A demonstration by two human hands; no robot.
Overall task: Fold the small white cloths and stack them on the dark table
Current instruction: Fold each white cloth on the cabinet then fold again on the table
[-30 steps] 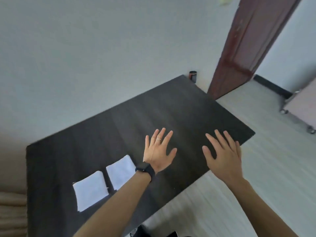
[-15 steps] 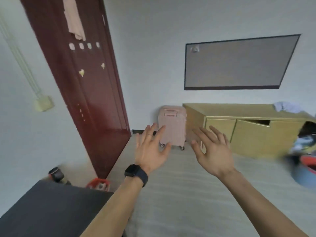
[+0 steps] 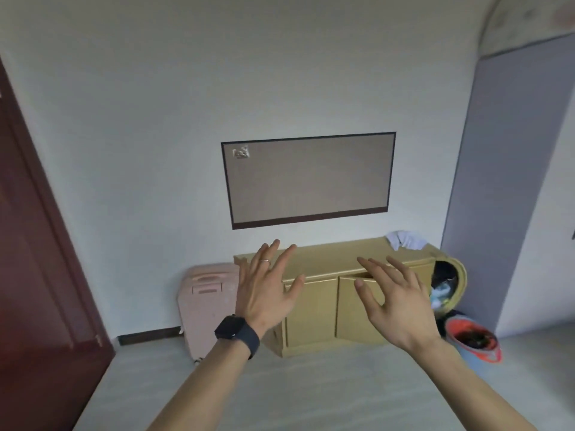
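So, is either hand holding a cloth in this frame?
No, the left hand and the right hand are both spread open and empty, in front of the yellow cabinet.

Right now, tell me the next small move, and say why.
Probably step toward the yellow wooden cabinet and reach the right hand for the crumpled white cloths on its top; both it and the left hand are open and empty.

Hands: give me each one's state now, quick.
Left hand: open, fingers spread, holding nothing.
Right hand: open, fingers spread, holding nothing.
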